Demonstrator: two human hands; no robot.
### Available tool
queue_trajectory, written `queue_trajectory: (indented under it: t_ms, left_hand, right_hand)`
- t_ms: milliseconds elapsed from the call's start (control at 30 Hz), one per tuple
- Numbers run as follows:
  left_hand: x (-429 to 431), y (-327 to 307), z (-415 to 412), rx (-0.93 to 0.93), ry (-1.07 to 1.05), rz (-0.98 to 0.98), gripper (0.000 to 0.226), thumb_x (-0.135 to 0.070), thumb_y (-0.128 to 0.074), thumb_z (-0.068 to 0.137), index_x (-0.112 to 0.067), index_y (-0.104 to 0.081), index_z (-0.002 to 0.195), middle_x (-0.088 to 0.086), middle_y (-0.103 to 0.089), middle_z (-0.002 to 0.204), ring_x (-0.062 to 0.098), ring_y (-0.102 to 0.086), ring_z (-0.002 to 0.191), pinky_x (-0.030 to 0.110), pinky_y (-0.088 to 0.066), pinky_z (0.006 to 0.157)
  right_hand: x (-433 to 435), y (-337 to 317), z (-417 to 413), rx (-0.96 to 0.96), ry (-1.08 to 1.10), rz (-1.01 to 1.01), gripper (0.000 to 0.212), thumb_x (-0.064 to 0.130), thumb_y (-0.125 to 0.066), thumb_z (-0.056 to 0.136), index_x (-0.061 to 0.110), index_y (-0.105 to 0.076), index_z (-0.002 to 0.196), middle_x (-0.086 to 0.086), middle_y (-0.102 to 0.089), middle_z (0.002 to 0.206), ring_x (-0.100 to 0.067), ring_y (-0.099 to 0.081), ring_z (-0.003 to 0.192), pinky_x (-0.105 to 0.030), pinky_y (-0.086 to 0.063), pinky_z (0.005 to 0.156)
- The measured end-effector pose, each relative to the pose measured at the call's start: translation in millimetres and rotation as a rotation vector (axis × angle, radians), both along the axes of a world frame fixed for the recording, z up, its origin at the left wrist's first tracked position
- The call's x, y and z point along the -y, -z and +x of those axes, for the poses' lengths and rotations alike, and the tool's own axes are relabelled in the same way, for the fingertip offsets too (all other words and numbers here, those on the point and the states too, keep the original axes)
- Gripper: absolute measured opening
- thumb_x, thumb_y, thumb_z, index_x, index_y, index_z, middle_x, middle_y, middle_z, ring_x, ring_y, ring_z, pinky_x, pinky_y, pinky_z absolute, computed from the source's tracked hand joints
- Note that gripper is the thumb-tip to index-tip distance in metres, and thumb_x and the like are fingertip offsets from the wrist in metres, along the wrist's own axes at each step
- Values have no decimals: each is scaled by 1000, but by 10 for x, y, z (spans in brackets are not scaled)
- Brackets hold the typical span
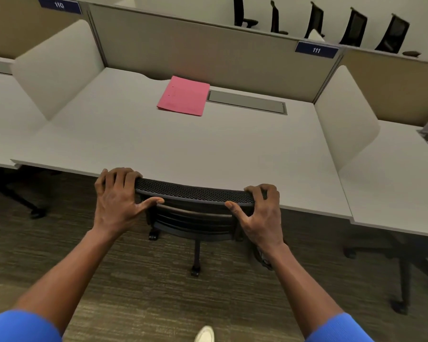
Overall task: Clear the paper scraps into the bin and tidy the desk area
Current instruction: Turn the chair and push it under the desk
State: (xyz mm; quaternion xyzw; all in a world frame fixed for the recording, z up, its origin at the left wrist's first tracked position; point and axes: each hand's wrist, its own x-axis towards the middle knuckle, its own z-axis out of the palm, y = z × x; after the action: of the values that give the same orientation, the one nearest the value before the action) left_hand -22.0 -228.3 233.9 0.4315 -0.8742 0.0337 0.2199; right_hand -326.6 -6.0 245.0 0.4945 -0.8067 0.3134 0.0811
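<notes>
left hand (116,198) gripping chair (194,193) top, fingers curled over | right hand (260,211) gripping chair top likewise | chair at desk (158,149) front edge | pink folder (183,96) flat, closed, desk rear edge, beside grey hatch (247,102)

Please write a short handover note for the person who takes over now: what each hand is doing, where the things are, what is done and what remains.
Left hand: gripping the left end of the chair backrest.
Right hand: gripping its right end.
Chair: tucked against the desk front edge.
Pink folder: flat at the back of the desk, beside the grey cable cover.
Done: no paper scraps visible on the desk.
Left: release the chair; the bin is not in view, so I cannot confirm the scraps are in it.
</notes>
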Motion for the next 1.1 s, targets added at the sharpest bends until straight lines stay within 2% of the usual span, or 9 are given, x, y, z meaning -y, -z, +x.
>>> queue_trajectory:
  t_ms: [400,600,800,1000,1100]
  left_hand:
    - [120,78,-14,-63,27,-43,95,-98,-41,80,-17,-60,127,8,-57,131,34,-52,133,56,-29,123]
    - [126,74,2,-63,46,-34,94,-98,-44,80,-17,-61,126,7,-57,131,34,-52,133,54,-29,122]
    - [129,66,24,-40,53,-11,93,-98,-44,80,-18,-59,127,5,-55,131,33,-50,132,53,-28,121]
    - [115,33,27,-18,64,-11,94,-97,-43,81,-18,-59,128,6,-55,132,34,-51,133,53,-29,121]
    - [105,1,31,-4,70,6,94,-97,-41,81,-18,-59,129,6,-56,132,34,-51,134,54,-29,123]
  right_hand:
    - [37,15,21,7,13,-17,67,82,-59,86,25,-62,121,-2,-43,124,-17,-48,112,-23,-52,86]
    - [17,11,37,0,32,-12,67,79,-61,86,23,-64,122,-3,-45,123,-17,-49,111,-31,-55,88]
    - [11,-19,67,2,43,3,67,78,-62,87,23,-64,123,-2,-45,124,-17,-49,114,-32,-55,91]
    - [-9,-44,116,10,92,44,69,83,-57,86,26,-63,126,-2,-46,127,-17,-48,119,-31,-58,86]
    - [-20,-62,134,12,93,50,72,84,-54,86,26,-62,128,-1,-47,127,-17,-47,119,-34,-57,90]
